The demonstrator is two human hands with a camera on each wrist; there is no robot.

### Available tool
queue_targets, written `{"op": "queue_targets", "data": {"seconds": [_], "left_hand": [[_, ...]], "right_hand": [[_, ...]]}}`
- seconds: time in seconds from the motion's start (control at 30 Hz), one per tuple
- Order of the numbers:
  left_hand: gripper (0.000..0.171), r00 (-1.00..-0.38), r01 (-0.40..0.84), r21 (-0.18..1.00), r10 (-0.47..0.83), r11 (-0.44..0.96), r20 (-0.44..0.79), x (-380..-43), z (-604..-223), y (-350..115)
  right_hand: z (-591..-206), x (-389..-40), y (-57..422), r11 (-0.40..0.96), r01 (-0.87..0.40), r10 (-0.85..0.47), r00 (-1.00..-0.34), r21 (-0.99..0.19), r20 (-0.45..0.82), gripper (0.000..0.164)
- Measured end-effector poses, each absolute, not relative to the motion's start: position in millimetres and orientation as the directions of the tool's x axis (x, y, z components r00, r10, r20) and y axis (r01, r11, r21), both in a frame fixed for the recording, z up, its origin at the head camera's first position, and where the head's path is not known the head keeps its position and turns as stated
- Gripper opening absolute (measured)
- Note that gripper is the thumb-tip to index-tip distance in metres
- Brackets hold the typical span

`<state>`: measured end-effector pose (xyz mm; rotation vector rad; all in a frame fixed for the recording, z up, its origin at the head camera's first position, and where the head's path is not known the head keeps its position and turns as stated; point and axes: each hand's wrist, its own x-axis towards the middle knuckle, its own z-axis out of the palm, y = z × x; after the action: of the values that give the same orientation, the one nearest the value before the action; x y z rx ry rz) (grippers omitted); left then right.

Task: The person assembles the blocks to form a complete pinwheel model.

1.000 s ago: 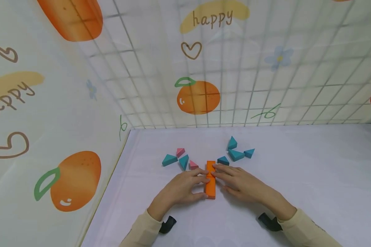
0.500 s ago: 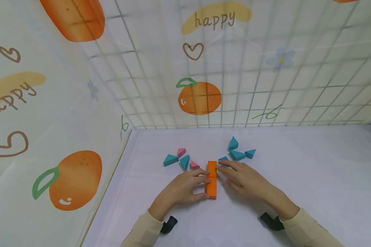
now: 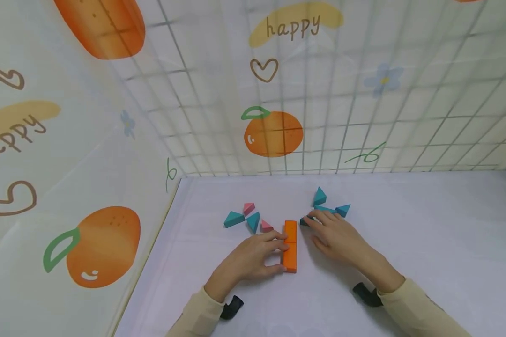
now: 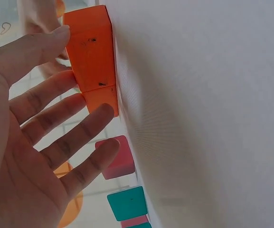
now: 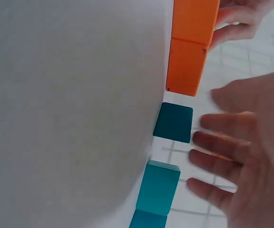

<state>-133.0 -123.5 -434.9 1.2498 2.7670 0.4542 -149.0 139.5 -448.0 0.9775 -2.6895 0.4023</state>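
Soft light — diffuse shadows

Screened-off table corner; whether in home, office or lab, cannot tell. 2 pale walls, back wall [image 3: 329, 105] and side wall [image 3: 88, 180], meet behind and beside white table [image 3: 426, 234]. Cheerful prints on both: oranges [image 3: 274, 134], hearts [image 3: 264, 70], flowers [image 3: 383, 80], word "happy" [image 3: 293, 27].

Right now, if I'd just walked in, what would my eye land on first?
Most likely the two bright orange blocks, lying end to end between the left hand, which touches their side, and the right hand, whose fingers are at a dark teal block. Next, perhaps, the big printed orange on the pale backdrop, at the left of the head view.
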Motion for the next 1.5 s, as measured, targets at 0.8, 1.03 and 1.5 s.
{"op": "queue_targets", "data": {"seconds": [0.8,1.03,1.5], "left_hand": [[0.042,-0.657,0.737,0.286,0.748,0.612,0.093,-134.8,-428.9,-124.4],[0.047,-0.657,0.74,0.262,0.749,0.619,0.085,-133.2,-430.4,-123.0],[0.047,-0.669,0.722,0.267,0.743,0.638,0.032,-131.3,-433.8,-120.0]], "right_hand": [[-451.3,-151.2,141.6,0.69,-0.701,-0.623,-0.702,-0.179,0.344,0.053],[-454.2,-151.6,142.4,0.701,-0.694,-0.626,-0.71,-0.168,0.321,0.057],[-455.7,-151.7,145.4,0.682,-0.686,-0.623,-0.727,-0.255,0.288,0.06]]}}
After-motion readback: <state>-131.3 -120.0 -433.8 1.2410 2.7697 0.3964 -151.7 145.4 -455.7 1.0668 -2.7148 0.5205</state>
